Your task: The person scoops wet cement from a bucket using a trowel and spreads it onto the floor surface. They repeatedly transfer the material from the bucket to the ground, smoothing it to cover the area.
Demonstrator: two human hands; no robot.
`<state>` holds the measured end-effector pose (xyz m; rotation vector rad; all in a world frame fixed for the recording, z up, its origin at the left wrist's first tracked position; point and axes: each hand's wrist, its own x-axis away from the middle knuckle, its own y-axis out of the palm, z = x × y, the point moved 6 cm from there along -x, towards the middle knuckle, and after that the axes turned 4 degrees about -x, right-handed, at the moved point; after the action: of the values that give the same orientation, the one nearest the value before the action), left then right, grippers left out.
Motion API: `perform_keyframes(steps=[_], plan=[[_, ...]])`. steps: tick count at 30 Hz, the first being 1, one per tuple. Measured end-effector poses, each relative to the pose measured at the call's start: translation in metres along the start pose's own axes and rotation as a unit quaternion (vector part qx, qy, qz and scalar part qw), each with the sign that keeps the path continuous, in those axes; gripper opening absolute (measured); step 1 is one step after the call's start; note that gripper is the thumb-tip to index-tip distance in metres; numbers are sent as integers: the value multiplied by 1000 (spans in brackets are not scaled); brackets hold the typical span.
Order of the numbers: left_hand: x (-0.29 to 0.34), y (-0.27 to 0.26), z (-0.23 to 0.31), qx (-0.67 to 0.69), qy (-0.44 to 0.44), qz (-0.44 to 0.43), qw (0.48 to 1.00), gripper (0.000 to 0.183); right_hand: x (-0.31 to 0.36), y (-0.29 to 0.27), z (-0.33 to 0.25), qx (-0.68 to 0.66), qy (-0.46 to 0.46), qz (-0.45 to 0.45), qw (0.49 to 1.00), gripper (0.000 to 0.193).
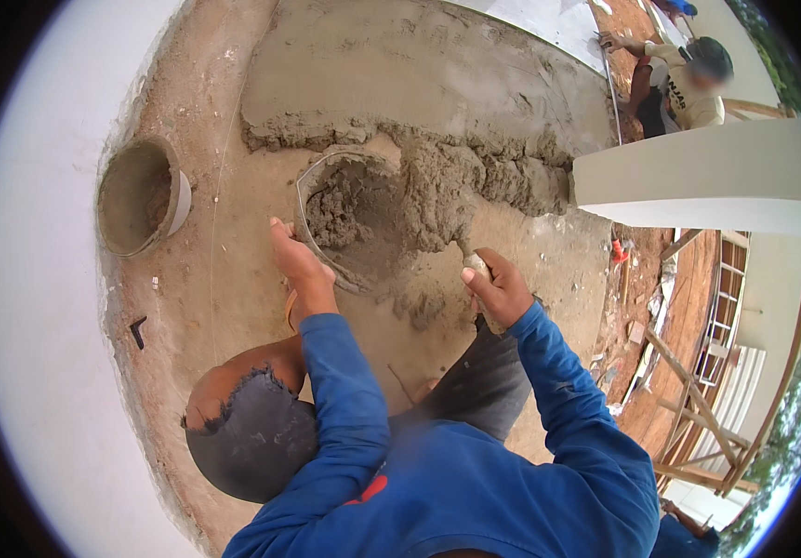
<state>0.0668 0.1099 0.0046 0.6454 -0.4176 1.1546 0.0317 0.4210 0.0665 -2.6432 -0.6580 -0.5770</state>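
A bucket [302,200] of wet grey mortar [349,209] sits before me, its mouth toward me and its far right side against a heap of mortar. My left hand [304,267] is at its near left rim, fingers along the outside and thumb by the edge; part of the grip is hidden. My right hand [504,290] is closed round the mortar-smeared handle of a trowel [476,267]. The trowel's blade is hidden in or behind the rough ridge of mortar [442,191]. Beyond the ridge spreads a smoothed mortar layer [400,70].
An empty-looking, mortar-stained bucket [180,200] stands at left by the white wall [38,279]. A thin string [221,177] runs along the floor. A white pillar [698,177] rises at right. Another person [693,88] crouches at the far right. Wooden framing [698,400] stands outside.
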Motion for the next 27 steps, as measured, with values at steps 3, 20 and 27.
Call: perform_keyframes(steps=[3, 20, 27], plan=[[-20, -22, 15, 17, 58, 24, 998, 42, -25, -18, -27, 185, -110, 119, 969, 42], [6, 11, 22, -161, 141, 70, 974, 46, -90, -54, 93, 245, 60, 250, 935, 60], [2, 15, 24, -215, 130, 66, 966, 57, -99, -134, 178, -43, 182, 270, 945, 63]])
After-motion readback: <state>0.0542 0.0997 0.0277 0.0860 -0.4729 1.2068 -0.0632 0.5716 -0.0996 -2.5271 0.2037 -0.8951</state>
